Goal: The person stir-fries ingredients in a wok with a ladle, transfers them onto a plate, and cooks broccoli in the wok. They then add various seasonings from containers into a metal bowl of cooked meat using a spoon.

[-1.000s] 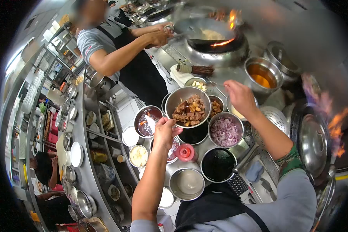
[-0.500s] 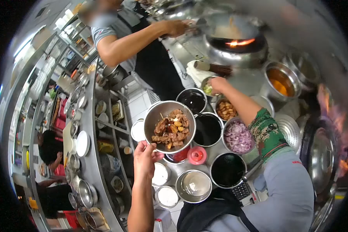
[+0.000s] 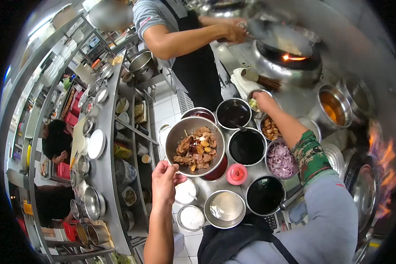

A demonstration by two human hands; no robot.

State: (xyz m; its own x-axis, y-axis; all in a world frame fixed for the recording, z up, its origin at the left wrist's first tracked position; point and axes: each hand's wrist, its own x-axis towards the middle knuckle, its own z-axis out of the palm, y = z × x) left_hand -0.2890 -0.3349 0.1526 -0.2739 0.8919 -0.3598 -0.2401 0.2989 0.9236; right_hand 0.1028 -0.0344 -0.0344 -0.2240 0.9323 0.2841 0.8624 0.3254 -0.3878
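Observation:
A steel bowl [image 3: 171, 145] with brown meat pieces [image 3: 198, 154] and some yellowish pieces is held up at its near rim by my left hand [image 3: 165, 180], thumb and fingers pinched on it. My right hand [image 3: 264, 102] reaches into a small bowl [image 3: 252, 94] of pale green pieces; its fingertips are hidden, so what they hold cannot be made out. Close to my right forearm are a bowl of brown chunks [image 3: 269, 127] and a bowl of sliced purple onion [image 3: 281, 159].
Pots of dark liquid [image 3: 247, 146], a red-lidded bottle [image 3: 236, 174] and white-filled containers [image 3: 191, 217] crowd the counter. A co-worker [image 3: 189, 44] tends a flaming wok [image 3: 290, 42]. Flames [image 3: 385, 163] rise at right beside a steel lid [image 3: 366, 189]. Shelving with dishes [image 3: 97, 144] stands left.
My right hand has gone from above the counter to the small bowl of green pieces. The meat bowl has moved left and nearer me, away from the pots. The whole view has shifted.

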